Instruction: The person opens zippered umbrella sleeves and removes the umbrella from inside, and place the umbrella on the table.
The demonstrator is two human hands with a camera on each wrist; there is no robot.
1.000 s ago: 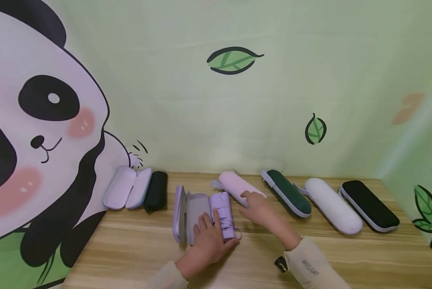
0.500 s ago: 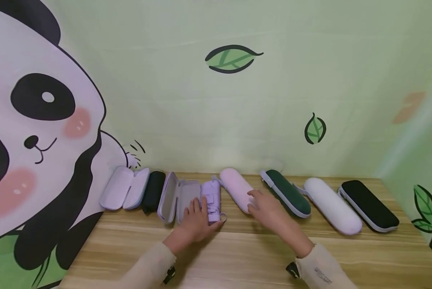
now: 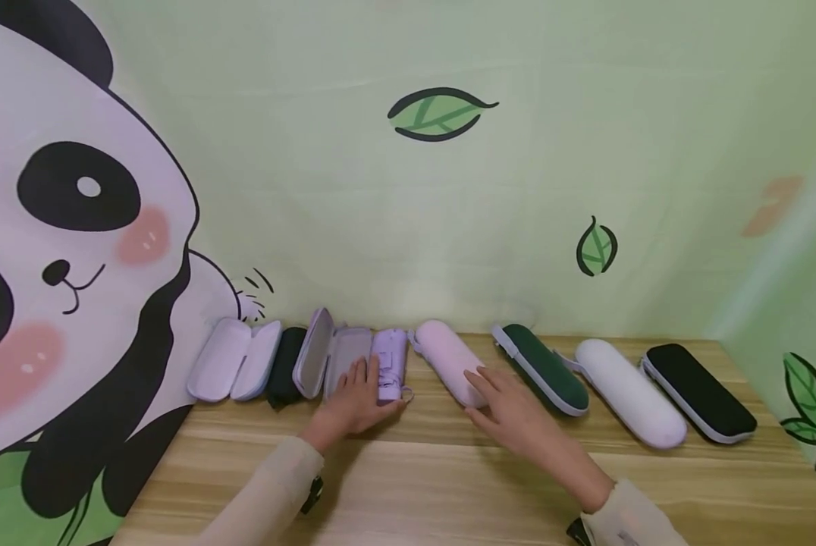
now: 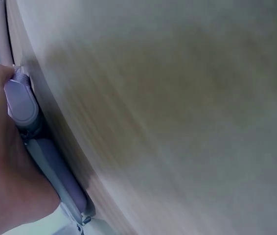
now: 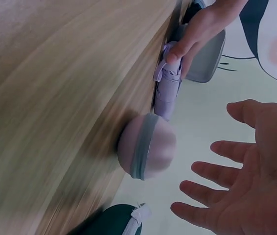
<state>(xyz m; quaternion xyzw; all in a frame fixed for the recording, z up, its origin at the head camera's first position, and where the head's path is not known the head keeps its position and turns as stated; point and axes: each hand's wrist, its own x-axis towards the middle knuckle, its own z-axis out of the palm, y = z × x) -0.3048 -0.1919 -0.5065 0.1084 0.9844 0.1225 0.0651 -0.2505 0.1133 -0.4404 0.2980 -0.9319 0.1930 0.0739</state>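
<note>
My left hand rests with extended fingers over an opened lilac zip case and a folded lilac umbrella lying along its right side. Its thumb is at the umbrella's handle end, near the wrist loop, as the right wrist view also shows. In the left wrist view, the umbrella's rounded end sits under that thumb. My right hand has its fingers spread beside a closed pink case; the fingertips overlap its near end in the head view. In the right wrist view, the palm and fingers hold nothing.
To the left lie an open white case and a folded black umbrella. Rightward along the wooden table are closed green, white and black cases. A printed cloth backdrop stands behind.
The lilac case and umbrella have slid back and left under my left hand, up beside the black umbrella. My right hand has drawn slightly back, its fingers more spread; the pink case sits straighter.
</note>
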